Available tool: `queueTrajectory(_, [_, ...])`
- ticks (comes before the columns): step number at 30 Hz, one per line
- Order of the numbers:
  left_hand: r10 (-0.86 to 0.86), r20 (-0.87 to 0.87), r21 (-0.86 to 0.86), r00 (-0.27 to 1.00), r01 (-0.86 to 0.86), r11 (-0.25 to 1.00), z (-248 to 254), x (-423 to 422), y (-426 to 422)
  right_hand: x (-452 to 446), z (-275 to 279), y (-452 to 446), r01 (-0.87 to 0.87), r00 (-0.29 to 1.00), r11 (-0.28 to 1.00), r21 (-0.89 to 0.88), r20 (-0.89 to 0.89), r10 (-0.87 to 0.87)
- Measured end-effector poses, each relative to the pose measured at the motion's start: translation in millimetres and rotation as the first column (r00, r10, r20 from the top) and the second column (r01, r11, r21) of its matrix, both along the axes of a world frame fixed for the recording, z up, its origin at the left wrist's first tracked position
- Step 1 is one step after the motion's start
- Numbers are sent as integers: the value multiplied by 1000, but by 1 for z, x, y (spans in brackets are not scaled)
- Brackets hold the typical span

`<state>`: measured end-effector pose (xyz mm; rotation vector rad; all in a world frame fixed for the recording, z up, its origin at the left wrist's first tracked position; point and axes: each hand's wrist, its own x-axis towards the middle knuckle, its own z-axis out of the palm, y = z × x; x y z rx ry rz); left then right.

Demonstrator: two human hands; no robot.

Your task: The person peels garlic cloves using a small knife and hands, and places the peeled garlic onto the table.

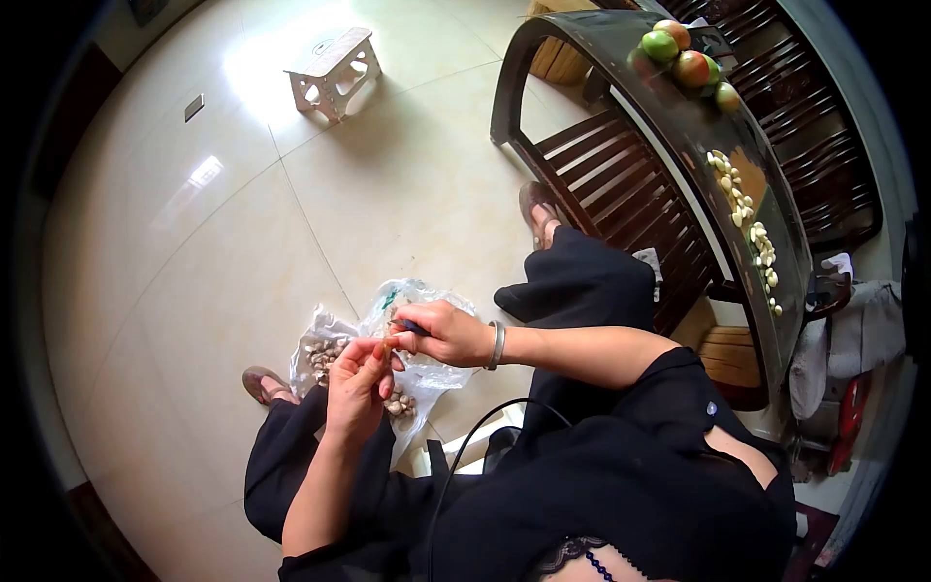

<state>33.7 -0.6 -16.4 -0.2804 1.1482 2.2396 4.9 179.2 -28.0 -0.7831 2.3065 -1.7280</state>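
Note:
My left hand point(359, 376) is closed in a pinch, its thumb and fingertips together on what looks like a garlic clove, mostly hidden by the fingers. Right beside it, my right hand point(446, 335) is wrapped around a small knife point(414, 328) with a dark handle; its thumb reaches the left fingertips. Below both hands a white plastic bag point(441, 376) lies spread on the floor between my feet. Unpeeled garlic cloves point(323, 359) fill its left part, and more garlic point(399, 403) sits under my left hand.
To the right stands a dark table point(713, 131) with a slatted lower shelf point(621, 175). Peeled garlic cloves point(763, 254) lie along its top, with several red-green mangoes point(690, 68) at the far end. A small folding stool point(335, 68) and a phone-like flat object point(194, 108) are on the tiled floor.

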Motion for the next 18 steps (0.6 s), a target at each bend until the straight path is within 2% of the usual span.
queueTrajectory(3, [36,96,27,995,-39,999,-6,5,2,5,2,-1,60,997,998,15,-55,-59])
queueTrajectory(4, [44,116,30,992,-48,998,-9,6,2,5,2,-2,72,997,996,-43,-33,-74])
queueTrajectory(6, [42,121,-10,992,-41,999,-7,6,2,6,12,-2,79,991,997,-15,109,-77])
queueTrajectory(8, [45,94,5,995,-46,999,-2,5,1,4,21,0,59,995,994,89,73,-66])
queueTrajectory(10, [65,57,48,996,-68,996,-1,4,0,3,30,1,26,990,986,167,134,-49])
queueTrajectory(15, [52,5,67,999,-52,996,8,1,-1,6,29,4,-25,1000,981,194,12,24])
queueTrajectory(18, [33,-30,50,999,-31,998,9,1,0,6,34,5,-33,997,945,327,-49,51])
